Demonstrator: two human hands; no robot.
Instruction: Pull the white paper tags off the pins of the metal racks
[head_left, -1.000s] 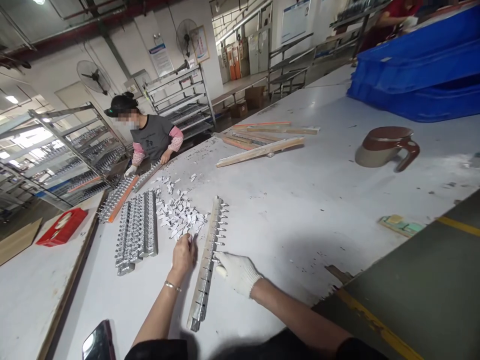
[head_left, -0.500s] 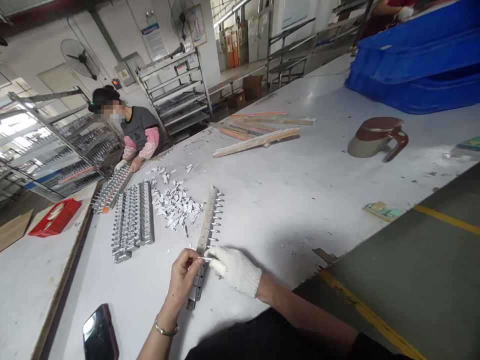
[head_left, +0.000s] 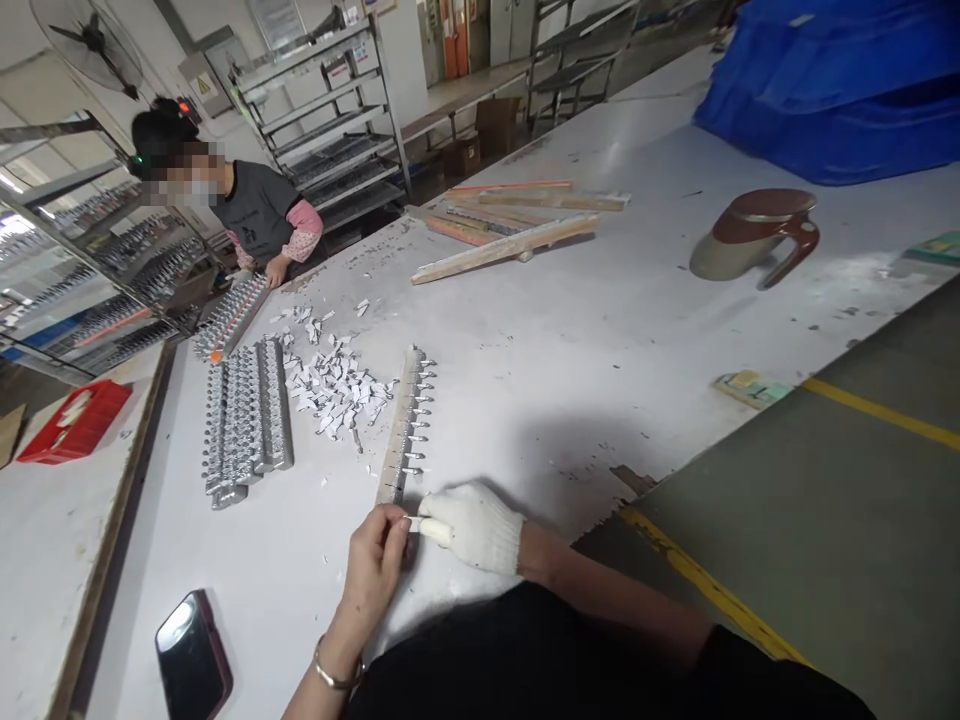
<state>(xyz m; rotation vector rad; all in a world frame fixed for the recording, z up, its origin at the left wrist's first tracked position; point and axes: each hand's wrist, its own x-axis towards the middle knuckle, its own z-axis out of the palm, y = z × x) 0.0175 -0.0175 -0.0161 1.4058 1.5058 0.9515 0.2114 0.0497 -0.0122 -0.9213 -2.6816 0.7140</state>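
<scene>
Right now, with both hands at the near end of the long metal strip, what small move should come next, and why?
Probably press the small white piece, pinched between the bare left hand and white-gloved right hand, onto a pin at the near end of the long metal strip. Both hands meet right at that end, and farther pins already carry pieces.

Lighting is bright, even and diffuse, coming from overhead and from the window area at the far left, which is overexposed. The white table [head_left: 600,330] reflects light without hard glare. A soft broad shadow lies on the table near its near edge. The phone [head_left: 193,655] screen shows a small bright reflection. Wide-angle distortion bends the shelving [head_left: 330,130] and table edges. Focus is acceptable centrally; the background is softer.
</scene>
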